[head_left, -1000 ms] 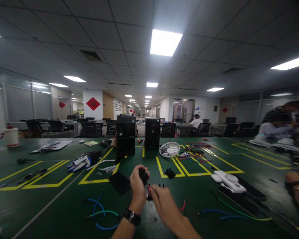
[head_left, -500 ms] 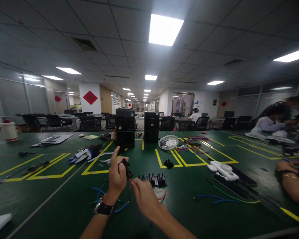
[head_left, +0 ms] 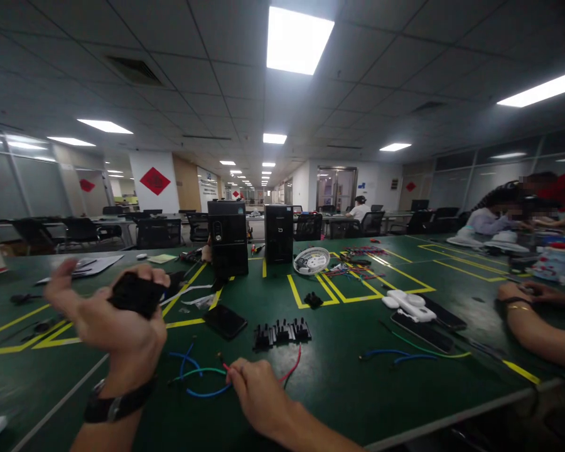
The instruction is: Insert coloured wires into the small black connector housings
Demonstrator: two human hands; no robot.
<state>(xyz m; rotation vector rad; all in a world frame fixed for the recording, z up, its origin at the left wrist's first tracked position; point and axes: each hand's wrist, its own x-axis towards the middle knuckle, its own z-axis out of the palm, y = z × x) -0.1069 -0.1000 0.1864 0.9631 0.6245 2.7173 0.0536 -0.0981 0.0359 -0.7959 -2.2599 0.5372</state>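
Note:
My left hand [head_left: 122, 326], a dark watch on its wrist, is raised at the left with the palm turned up. It holds a small black block-like part [head_left: 138, 294]; the thumb side points away to the left. Low over the table, my right hand [head_left: 261, 389] pinches a short red wire [head_left: 224, 364], its dark tip sticking out past the fingertips. Blue wires [head_left: 191, 364] and a green one lie just left of that hand. Beyond it stands a row of black finned parts [head_left: 282, 333], with a red wire end [head_left: 298, 359] in front.
A black phone [head_left: 225, 321] lies ahead, before two black boxes [head_left: 228, 238]. A white basket [head_left: 311, 260], bundled wires, a small black part [head_left: 313, 300] and a white device [head_left: 409, 306] on phones sit farther right. A co-worker's arm [head_left: 537, 323] rests at the right edge.
My left hand has moved left and closer with the black part, turning palm up, away from the red wire. My right hand has shifted down and left. The phone is now uncovered.

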